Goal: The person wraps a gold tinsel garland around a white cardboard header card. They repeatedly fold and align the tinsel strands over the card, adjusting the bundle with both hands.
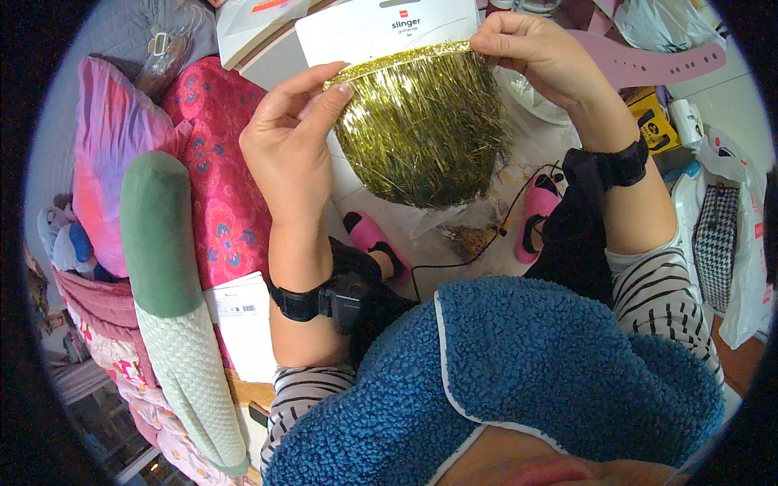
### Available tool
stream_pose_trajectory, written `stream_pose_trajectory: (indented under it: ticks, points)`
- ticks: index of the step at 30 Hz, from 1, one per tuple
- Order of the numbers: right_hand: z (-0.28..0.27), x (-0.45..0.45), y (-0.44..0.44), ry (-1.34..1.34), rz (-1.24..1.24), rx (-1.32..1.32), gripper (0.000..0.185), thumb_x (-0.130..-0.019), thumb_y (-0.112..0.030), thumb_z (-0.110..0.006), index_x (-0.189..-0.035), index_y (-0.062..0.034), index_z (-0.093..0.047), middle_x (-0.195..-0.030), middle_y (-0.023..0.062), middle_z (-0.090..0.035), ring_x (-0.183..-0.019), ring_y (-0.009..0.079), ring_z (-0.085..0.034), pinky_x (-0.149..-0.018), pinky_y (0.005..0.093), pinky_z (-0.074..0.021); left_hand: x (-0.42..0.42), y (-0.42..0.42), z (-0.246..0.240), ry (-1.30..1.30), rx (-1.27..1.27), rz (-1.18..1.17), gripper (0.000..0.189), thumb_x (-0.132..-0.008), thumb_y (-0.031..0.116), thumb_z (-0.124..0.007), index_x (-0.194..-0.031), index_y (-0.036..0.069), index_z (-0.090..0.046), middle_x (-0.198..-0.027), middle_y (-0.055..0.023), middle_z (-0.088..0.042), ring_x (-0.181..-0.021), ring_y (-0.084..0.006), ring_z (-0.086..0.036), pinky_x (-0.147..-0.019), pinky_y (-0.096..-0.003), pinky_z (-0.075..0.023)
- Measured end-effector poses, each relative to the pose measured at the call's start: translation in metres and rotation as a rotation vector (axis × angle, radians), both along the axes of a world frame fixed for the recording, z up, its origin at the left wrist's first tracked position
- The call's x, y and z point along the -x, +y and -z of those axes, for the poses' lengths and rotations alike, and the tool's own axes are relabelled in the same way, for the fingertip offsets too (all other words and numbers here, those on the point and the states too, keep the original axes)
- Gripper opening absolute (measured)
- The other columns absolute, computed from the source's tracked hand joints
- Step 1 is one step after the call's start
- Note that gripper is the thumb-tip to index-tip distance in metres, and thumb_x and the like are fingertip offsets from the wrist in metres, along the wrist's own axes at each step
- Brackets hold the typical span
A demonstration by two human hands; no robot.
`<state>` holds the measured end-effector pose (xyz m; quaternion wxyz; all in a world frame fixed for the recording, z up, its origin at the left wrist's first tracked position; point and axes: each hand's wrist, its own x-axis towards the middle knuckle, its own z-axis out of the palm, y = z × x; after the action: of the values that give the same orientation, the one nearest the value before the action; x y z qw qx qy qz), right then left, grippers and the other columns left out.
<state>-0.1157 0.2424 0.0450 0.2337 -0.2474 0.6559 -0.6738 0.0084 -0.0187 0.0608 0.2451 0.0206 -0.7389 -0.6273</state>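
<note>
A gold tinsel fringe garland [425, 127] hangs in front of me, its glittery top band stretched between both hands. Finger and thumb of my left hand [298, 133] pinch the band's left end. At the right end my right hand [541, 54] grips the same band near the edge of a white header card [364, 33]. The card bears printed writing and sits behind the band, with a hanging slot at its top. Loose, shiny strands fall below the band in a rounded mass.
To the left lie a long green-and-white cushion [161, 243], a red patterned cloth [225, 182] and several white cards [243, 328]. A black cable [462, 265] crosses the floor between pink shoes [377, 243]. Plastic bags [744, 243] and a yellow box [653, 121] stand at right.
</note>
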Motion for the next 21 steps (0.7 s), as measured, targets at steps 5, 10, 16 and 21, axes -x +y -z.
stream_pose_trajectory:
  ticks: [5, 10, 16, 21]
  points:
    - [0.0002, -0.0006, 0.0002, -0.016, 0.009, 0.023, 0.015, -0.095, -0.026, -0.069, -0.091, -0.0113, -0.068, -0.093, -0.0046, -0.066, -0.087, 0.0054, -0.059, -0.081, 0.0238, -0.0456, 0.0010, -0.0013, 0.0016, 0.024, -0.069, 0.013, 0.020, -0.085, -0.003, -0.074, -0.105, -0.004, -0.073, -0.093, -0.0089, -0.073, -0.084, -0.0106, -0.066, -0.076, -0.0212, -0.0520]
    - [-0.0019, -0.0023, 0.0004, -0.035, 0.033, 0.061, 0.017, -0.091, -0.025, -0.074, -0.090, -0.0094, -0.070, -0.090, -0.0027, -0.068, -0.084, 0.0069, -0.060, -0.079, 0.0236, -0.0457, 0.0014, -0.0013, 0.0017, 0.021, -0.104, 0.017, 0.020, -0.086, -0.004, -0.073, -0.106, -0.005, -0.072, -0.095, -0.0098, -0.073, -0.084, -0.0110, -0.067, -0.078, -0.0213, -0.0526]
    - [-0.0021, -0.0001, 0.0020, -0.008, 0.007, 0.050, 0.013, -0.095, -0.024, -0.070, -0.091, -0.0113, -0.068, -0.092, -0.0055, -0.066, -0.086, 0.0044, -0.057, -0.080, 0.0223, -0.0444, 0.0020, -0.0025, 0.0016, 0.037, -0.109, 0.024, 0.020, -0.086, -0.004, -0.073, -0.106, -0.005, -0.072, -0.096, -0.0102, -0.073, -0.086, -0.0117, -0.067, -0.080, -0.0219, -0.0530]
    - [0.0011, 0.0001, -0.0004, -0.033, 0.050, 0.127, 0.017, -0.088, -0.024, -0.076, -0.092, -0.0085, -0.071, -0.090, -0.0008, -0.070, -0.085, 0.0084, -0.063, -0.079, 0.0236, -0.0460, 0.0026, -0.0050, 0.0009, 0.003, -0.209, 0.043, 0.022, -0.086, -0.006, -0.071, -0.108, -0.005, -0.071, -0.098, -0.0109, -0.073, -0.086, -0.0127, -0.068, -0.079, -0.0224, -0.0536]
